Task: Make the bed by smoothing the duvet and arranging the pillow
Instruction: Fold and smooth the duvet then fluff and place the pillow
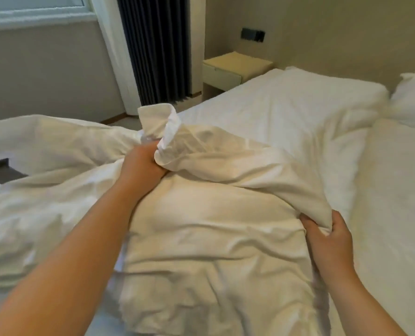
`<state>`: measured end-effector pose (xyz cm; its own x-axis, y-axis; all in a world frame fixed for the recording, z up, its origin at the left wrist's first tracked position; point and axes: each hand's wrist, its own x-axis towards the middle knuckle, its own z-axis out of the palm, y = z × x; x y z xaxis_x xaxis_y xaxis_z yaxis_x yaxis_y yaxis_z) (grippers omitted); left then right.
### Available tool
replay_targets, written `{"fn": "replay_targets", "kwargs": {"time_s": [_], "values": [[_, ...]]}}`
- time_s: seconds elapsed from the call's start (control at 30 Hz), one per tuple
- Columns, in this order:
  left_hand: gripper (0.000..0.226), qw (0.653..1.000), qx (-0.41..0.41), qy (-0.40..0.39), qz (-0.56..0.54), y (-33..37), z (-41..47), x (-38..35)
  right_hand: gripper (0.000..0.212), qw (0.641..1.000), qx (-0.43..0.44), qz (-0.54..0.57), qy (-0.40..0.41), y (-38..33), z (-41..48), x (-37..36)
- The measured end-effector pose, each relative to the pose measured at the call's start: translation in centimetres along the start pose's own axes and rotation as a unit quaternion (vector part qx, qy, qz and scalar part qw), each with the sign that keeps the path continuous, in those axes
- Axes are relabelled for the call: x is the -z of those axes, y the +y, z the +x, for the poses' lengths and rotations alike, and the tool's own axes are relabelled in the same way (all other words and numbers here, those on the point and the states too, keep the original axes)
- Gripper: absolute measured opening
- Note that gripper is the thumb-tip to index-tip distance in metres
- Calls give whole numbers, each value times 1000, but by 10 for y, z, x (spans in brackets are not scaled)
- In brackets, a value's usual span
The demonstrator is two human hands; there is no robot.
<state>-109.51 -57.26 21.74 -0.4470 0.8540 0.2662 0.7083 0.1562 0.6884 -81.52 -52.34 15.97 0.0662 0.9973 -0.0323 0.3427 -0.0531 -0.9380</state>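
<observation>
Fingers of the left hand (142, 163), at frame centre, are curled tight round a bunched corner of the white duvet (201, 234); a twisted flap of the fabric stands up above the knuckles. Right hand (328, 238), lower right: thumb and fingers close on a folded edge of the same duvet, so that a ridge of cloth runs on a slant between the two hands. Both forearms are bare and enter from the bottom edge. The duvet lies rumpled and heavily creased across the lower and left parts of the frame, with a further heap of it at middle left; it covers the near part of the bed. Bare white bed sheet (393, 190) shows along the right side and beyond the ridge. One white pillow (335, 90) lies flat at the head of the bed, upper right; a second pillow (414, 95) sits just beside it at the right edge, partly cut off. Behind the bed, upper centre: a pale bedside cabinet (235, 69) against a beige wall, a dark switch panel (252, 35) above it, a dark pleated curtain (156, 44) to its left, and a window (32, 10) at upper left. Dark floor (0, 170) shows at the left edge
</observation>
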Motion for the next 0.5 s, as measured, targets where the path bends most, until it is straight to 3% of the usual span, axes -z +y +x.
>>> {"fn": "replay_targets", "kwargs": {"time_s": [0.13,0.23,0.37,0.5], "values": [[54,984,-119,-87,100,59,63,-66,34,994,-58,-14,89,20,27,43],[53,941,-188,-196,201,63,103,-132,58,979,-152,-85,109,46,49,47],[62,890,-182,-331,255,20,129,-198,71,941,-244,-214,100,68,60,13],[55,855,-143,-424,262,-74,148,-191,60,916,-249,-308,70,62,76,-50]]}}
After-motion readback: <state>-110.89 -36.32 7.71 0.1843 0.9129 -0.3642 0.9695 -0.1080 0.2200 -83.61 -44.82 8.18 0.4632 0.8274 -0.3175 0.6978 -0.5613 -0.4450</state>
